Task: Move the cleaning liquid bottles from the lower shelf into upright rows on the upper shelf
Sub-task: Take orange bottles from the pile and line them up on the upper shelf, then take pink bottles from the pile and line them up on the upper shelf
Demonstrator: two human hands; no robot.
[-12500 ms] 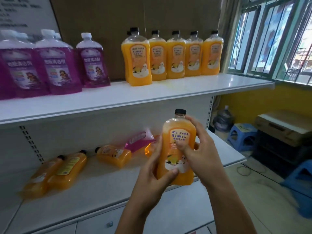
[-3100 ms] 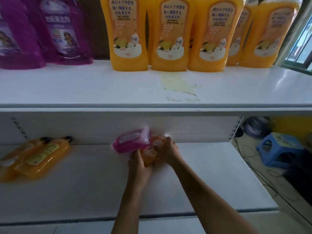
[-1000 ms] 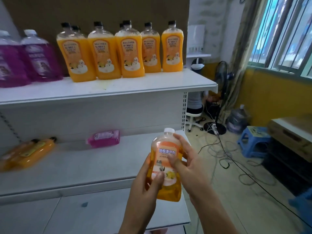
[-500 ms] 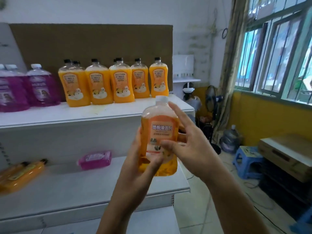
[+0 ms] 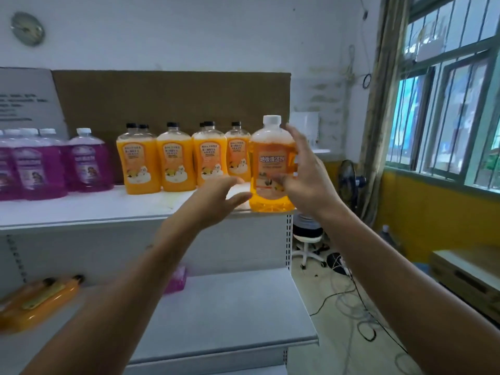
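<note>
White-capped bottle (image 5: 272,169) raised to upper shelf (image 5: 81,209), right hand (image 5: 305,171) gripping it, left hand (image 5: 219,196) released, fingers spread.

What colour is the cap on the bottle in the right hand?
White, seen in the head view: the cap tops the orange bottle.

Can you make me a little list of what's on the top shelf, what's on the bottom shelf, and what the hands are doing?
top shelf: purple bottles left, black-capped orange bottles right, all upright
bottom shelf: two orange bottles lying down, one pink bottle partly hidden
right hand: holds white-capped orange bottle upright at the top shelf's right end
left hand: open, beside that bottle
</note>
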